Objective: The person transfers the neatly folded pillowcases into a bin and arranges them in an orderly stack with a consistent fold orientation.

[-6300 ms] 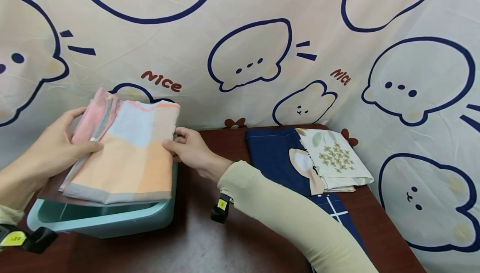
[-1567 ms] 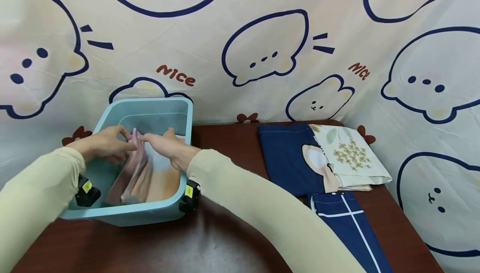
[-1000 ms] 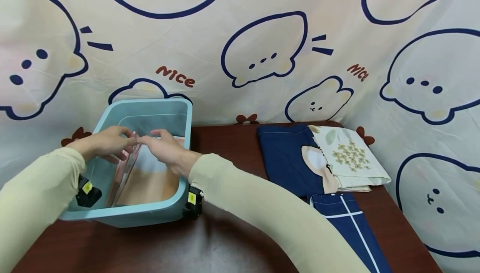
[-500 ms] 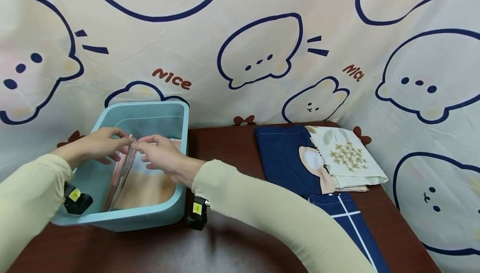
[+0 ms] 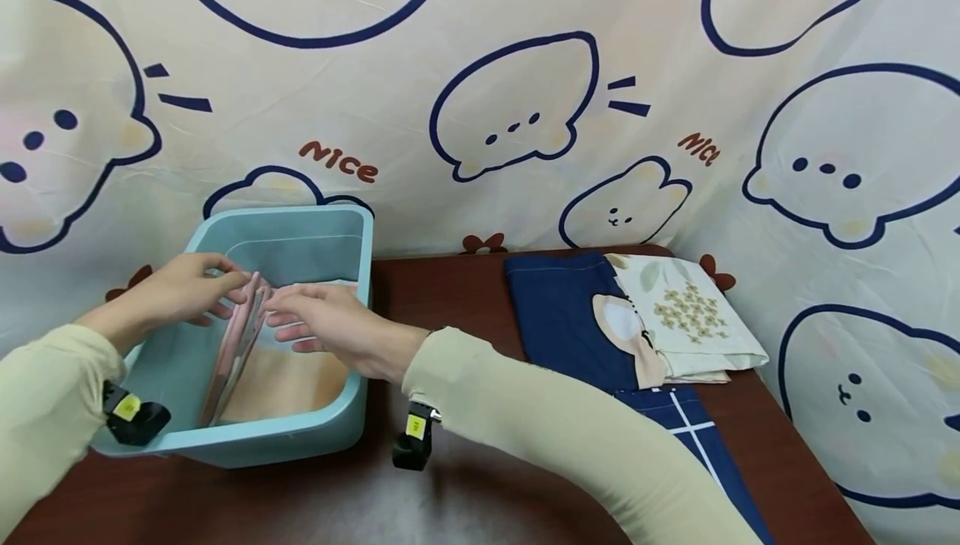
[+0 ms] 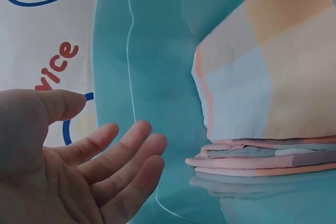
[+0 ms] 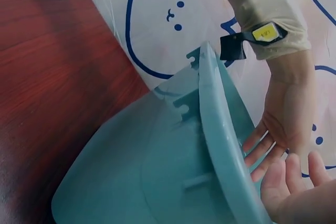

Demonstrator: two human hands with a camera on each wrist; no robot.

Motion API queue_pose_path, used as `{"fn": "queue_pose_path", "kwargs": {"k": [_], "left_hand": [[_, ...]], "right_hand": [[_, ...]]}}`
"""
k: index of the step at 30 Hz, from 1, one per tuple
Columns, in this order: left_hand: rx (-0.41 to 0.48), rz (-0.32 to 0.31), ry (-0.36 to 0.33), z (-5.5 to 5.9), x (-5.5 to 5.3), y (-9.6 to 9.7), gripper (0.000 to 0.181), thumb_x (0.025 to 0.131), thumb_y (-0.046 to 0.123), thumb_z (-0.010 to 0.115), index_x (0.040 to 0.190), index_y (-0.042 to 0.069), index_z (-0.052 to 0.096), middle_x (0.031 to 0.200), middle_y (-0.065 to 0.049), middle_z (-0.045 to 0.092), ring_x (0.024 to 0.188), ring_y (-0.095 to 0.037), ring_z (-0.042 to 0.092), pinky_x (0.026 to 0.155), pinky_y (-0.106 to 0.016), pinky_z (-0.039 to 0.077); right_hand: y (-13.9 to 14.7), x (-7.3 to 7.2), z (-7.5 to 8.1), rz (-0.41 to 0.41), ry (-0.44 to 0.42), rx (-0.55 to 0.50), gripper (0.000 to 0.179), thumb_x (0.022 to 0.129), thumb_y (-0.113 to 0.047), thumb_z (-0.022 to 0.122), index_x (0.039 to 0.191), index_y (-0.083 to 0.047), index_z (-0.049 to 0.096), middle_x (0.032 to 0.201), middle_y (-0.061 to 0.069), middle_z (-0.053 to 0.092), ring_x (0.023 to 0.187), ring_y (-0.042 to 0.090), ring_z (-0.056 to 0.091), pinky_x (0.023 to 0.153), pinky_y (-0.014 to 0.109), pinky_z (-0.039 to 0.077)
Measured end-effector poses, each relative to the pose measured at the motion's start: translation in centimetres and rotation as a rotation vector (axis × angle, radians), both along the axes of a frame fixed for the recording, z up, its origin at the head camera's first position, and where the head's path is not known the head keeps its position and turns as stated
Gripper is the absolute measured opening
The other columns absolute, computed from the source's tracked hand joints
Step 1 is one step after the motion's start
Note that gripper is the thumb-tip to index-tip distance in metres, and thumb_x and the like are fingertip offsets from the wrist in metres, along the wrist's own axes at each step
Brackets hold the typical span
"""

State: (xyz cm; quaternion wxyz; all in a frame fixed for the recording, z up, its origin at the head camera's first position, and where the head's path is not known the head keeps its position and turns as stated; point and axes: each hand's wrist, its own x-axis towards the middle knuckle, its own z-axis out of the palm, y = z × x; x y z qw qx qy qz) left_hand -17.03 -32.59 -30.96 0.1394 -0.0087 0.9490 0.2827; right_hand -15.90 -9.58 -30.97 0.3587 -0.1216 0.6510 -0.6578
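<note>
A folded checked cloth in peach, pale blue, pink and grey (image 5: 288, 382) sits inside a light blue plastic bin (image 5: 225, 438), its layered pink and grey edges (image 6: 262, 156) on the left side. My left hand (image 5: 180, 291) hovers over the bin beside those edges, fingers loosely bent. Nothing is in its palm in the left wrist view, where the cloth's edges lie beyond the fingertips (image 6: 153, 166). My right hand (image 5: 330, 320) is over the bin's right part, fingers extended toward the left hand, its fingertips overlapping the cloth's top edge in the head view.
At the right of the dark red-brown table (image 5: 450, 303) lie a folded navy cloth (image 5: 555, 320), a white cloth with printed flowers (image 5: 682, 312) and a navy cloth with white lines (image 5: 690, 428). A cartoon-printed curtain (image 5: 480, 112) hangs behind and at the right.
Earlier both hands held the folded cloth above the bin, then worked at its upper edge inside it. Now the hands have let go and drawn apart, the cloth staying in the bin.
</note>
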Motion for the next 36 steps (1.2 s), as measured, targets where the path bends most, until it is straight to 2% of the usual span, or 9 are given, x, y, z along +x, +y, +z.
{"fn": "queue_pose_path", "kwargs": {"k": [4,10,16,24,31,36], "left_hand": [[0.007,-0.01,0.038,0.2,0.4,0.4,0.056,0.109,0.031,0.038,0.134,-0.019,0.042,0.12,-0.041,0.061,0.088,-0.035,0.073,0.076,-0.051,0.061],[0.042,-0.039,0.046,0.3,0.7,1.5,0.053,0.109,0.03,0.039,0.131,-0.018,0.046,0.111,-0.035,0.067,0.082,-0.022,0.072,0.073,-0.048,0.062],[0.074,-0.057,0.064,0.1,1.1,2.4,0.048,0.109,0.027,0.04,0.129,-0.016,0.048,0.105,-0.028,0.07,0.079,-0.017,0.069,0.07,-0.044,0.063],[0.167,-0.087,0.051,0.7,2.0,3.8,0.048,0.11,0.028,0.04,0.133,-0.014,0.047,0.11,-0.025,0.072,0.084,-0.017,0.071,0.073,-0.039,0.063],[0.24,-0.1,0.043,0.9,3.2,4.8,0.05,0.11,0.033,0.042,0.136,-0.009,0.047,0.114,-0.022,0.072,0.086,-0.013,0.072,0.071,-0.03,0.061],[0.271,-0.102,0.052,0.9,3.8,5.0,0.048,0.109,0.032,0.042,0.136,-0.007,0.047,0.118,-0.023,0.071,0.086,-0.011,0.072,0.071,-0.028,0.061]], "right_hand": [[1.1,-0.1,-0.2,0.02,0.016,-0.016,0.038,0.103,-0.032,0.057,0.134,-0.01,0.061,0.117,0.007,0.073,0.098,0.015,0.07,0.095,0.034,0.057],[2.8,0.0,-0.2,0.046,0.053,-0.065,0.033,0.103,-0.032,0.058,0.129,-0.012,0.063,0.109,0.003,0.074,0.093,0.013,0.072,0.084,0.026,0.059],[4.5,0.4,-0.2,0.047,0.112,-0.062,0.03,0.105,-0.026,0.055,0.126,-0.008,0.065,0.117,0.013,0.073,0.091,0.012,0.072,0.079,0.023,0.057],[6.7,0.7,-0.4,0.071,0.141,-0.114,0.034,0.106,-0.022,0.051,0.129,0.0,0.061,0.124,0.023,0.068,0.091,0.01,0.07,0.088,0.027,0.058],[8.6,1.2,-1.3,0.08,0.159,-0.115,0.034,0.106,-0.02,0.05,0.131,0.002,0.059,0.129,0.026,0.066,0.089,0.006,0.069,0.083,0.024,0.057],[10.2,1.6,-1.8,0.072,0.172,-0.115,0.033,0.106,-0.018,0.05,0.13,0.002,0.059,0.128,0.026,0.066,0.089,0.006,0.068,0.085,0.025,0.057]]}}
